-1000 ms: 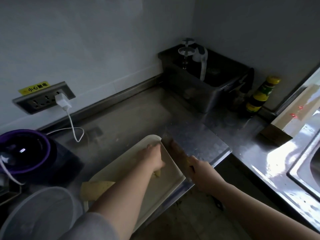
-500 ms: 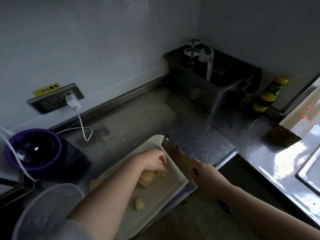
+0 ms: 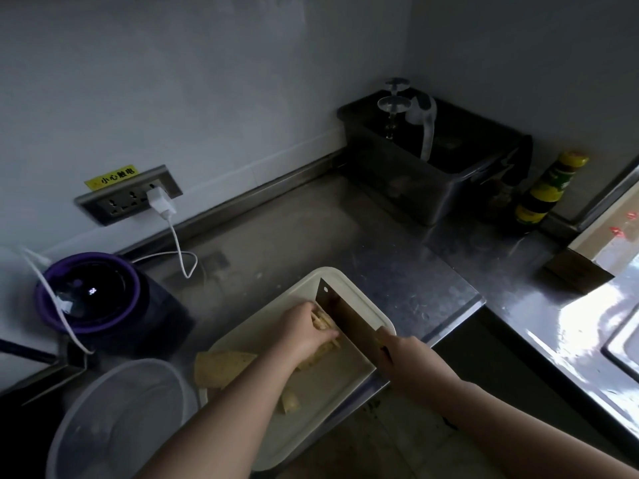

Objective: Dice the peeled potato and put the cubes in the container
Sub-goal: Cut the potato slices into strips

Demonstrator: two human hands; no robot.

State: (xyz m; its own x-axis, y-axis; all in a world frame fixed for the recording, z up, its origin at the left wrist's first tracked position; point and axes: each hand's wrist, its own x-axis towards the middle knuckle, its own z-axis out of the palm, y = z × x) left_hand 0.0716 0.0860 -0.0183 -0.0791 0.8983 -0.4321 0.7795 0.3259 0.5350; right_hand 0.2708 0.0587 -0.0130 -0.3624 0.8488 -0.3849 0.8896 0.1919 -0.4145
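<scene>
On the white cutting board (image 3: 359, 299), my left hand (image 3: 304, 331) presses down on a stack of pale potato strips (image 3: 323, 321), fingers curled over them. My right hand (image 3: 409, 366) grips the handle of a cleaver (image 3: 340, 312), whose broad blade stands upright against the strips. A larger potato piece (image 3: 221, 368) lies at the board's left edge and a small chunk (image 3: 289, 402) sits nearer to me. A round translucent container (image 3: 121, 423) stands at the lower left, beside the board.
A purple-rimmed appliance (image 3: 90, 295) sits left, its white cable (image 3: 179, 247) running to a wall socket (image 3: 128, 198). A dark metal bin (image 3: 432, 160) and a yellow-capped bottle (image 3: 549, 191) stand at the back right. The counter edge drops just right of the board; a sink (image 3: 622, 344) lies far right.
The cleaver has swung upright onto the board against the strips. My left hand shifted slightly and now bunches the strips at the blade; the camera view moved a little.
</scene>
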